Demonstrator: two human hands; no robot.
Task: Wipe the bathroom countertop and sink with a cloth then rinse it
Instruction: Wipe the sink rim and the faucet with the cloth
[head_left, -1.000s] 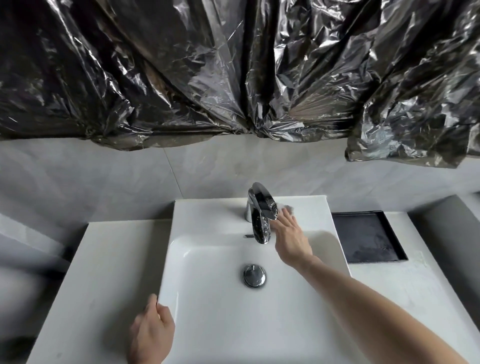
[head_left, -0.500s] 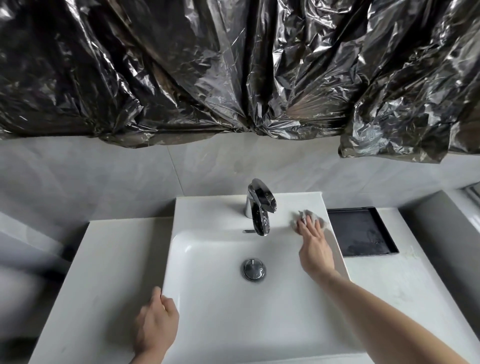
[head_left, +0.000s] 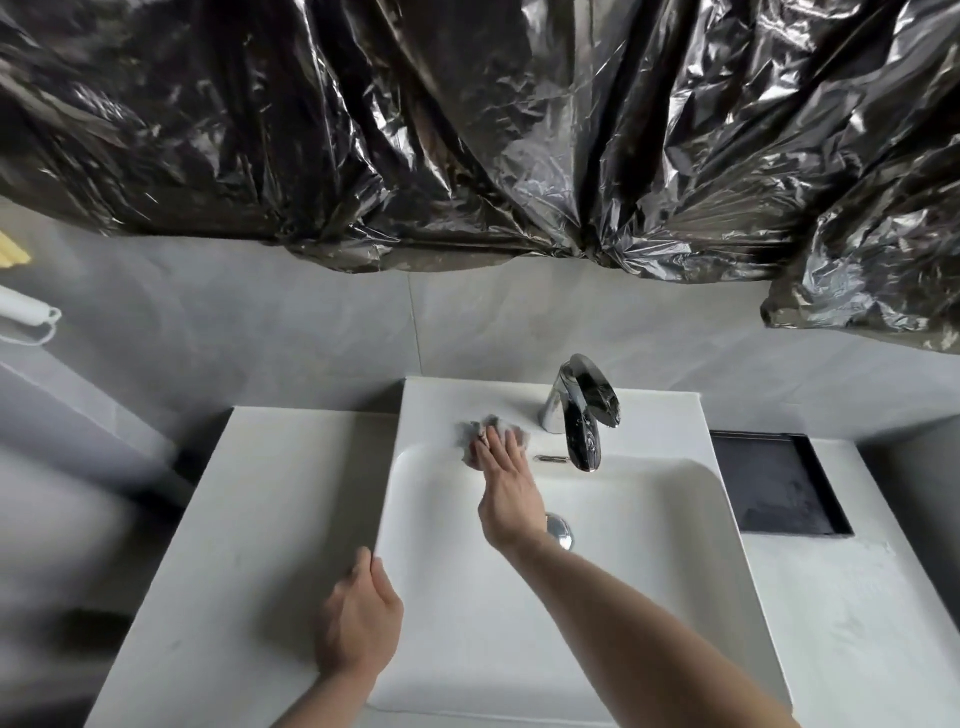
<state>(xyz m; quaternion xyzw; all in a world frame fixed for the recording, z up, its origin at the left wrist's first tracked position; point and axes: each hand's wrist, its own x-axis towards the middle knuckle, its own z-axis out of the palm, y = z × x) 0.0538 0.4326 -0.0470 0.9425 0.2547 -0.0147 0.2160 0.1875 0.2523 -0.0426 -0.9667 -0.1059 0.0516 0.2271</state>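
A white square sink (head_left: 649, 571) sits in a white countertop (head_left: 249, 519). My right hand (head_left: 506, 488) reaches across the basin and presses a small grey cloth (head_left: 470, 428) flat onto the sink's back ledge, just left of the chrome faucet (head_left: 582, 415). Its fingers lie straight over the cloth, which shows only past the fingertips. My left hand (head_left: 358, 623) rests on the countertop against the sink's left rim, thumb touching the edge, holding nothing. The chrome drain plug (head_left: 560, 527) is partly hidden behind my right wrist.
A black rectangular tray (head_left: 774, 483) is set into the countertop right of the sink. Crinkled black plastic sheeting (head_left: 467, 130) hangs over the grey tiled wall above. A white handle with a loop (head_left: 26, 312) sticks in at the far left.
My right hand has swept the cloth along the back ledge from right of the faucet to its left. The view has shifted left. My left hand stays at the sink's left rim.
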